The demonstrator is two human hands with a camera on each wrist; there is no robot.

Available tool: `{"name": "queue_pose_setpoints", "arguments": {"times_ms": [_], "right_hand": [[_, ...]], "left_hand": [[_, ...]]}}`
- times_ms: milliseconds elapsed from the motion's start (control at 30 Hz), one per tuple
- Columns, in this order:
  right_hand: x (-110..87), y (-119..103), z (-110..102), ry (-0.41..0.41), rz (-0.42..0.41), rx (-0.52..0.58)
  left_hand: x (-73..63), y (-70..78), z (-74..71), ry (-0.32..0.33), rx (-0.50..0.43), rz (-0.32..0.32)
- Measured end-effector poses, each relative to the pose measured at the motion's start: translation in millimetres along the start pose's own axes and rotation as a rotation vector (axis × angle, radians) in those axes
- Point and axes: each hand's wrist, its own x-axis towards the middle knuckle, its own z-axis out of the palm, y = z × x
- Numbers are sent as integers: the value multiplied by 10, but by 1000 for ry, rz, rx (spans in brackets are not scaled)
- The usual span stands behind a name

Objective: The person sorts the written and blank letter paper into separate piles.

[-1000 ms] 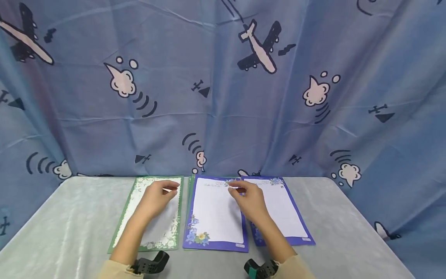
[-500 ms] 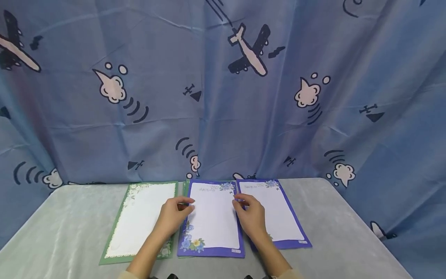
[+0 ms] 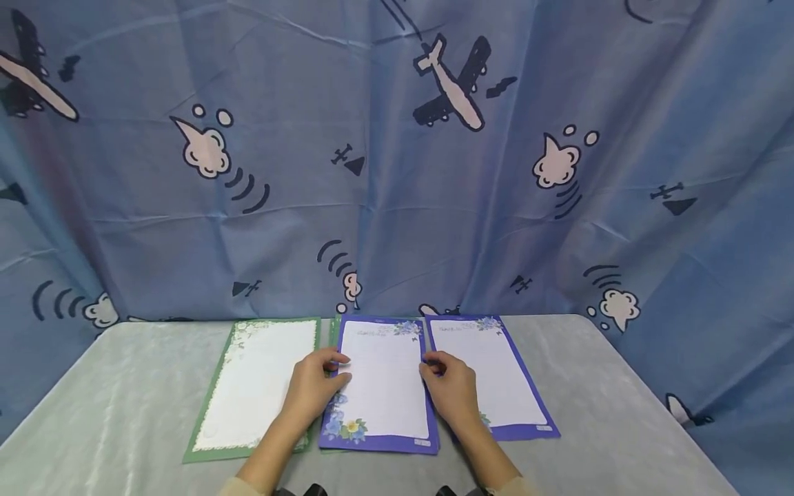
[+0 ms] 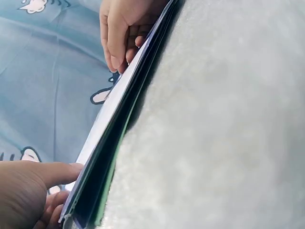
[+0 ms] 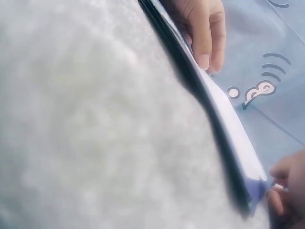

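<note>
Purple-bordered stack (image 3: 383, 393) between a person's two hands, at the pale table (image 3: 595, 441).
At the stack's left edge, the left hand (image 3: 313, 382) pinches it with thumb and fingers nearly closed; at its right edge, the right hand (image 3: 453, 387) does likewise. Green-bordered sheet (image 3: 260, 372) left of the stack; second purple-bordered sheet (image 3: 486, 372) right.

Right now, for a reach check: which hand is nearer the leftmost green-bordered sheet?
Left. The left hand overlaps the green-bordered sheet in view; the right hand is farther, at the right edge of the middle purple-bordered sheet.
</note>
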Motion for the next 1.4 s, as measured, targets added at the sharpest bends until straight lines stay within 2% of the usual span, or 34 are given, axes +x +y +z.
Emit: {"name": "queue_pose_setpoints", "arguments": {"times_ms": [400,800,1033,1133,1300,1400], "right_hand": [[16,47,-3,-3,20,57],[-9,38,-29,-3,41,95],[35,-11,-76,-23,67,180],[58,-38,-109,-41,102,229],[66,-67,-142,-83,220,347],[71,-77,-150,-98,264,410]], "left_hand": [[23,6,8,1,-24,-39],[19,-8,34,6,5,-24],[23,-26,23,0,1,-45],[27,-30,20,4,-9,-49],[34,-40,23,3,-22,-63],[39,-40,21,3,-28,-67]]}}
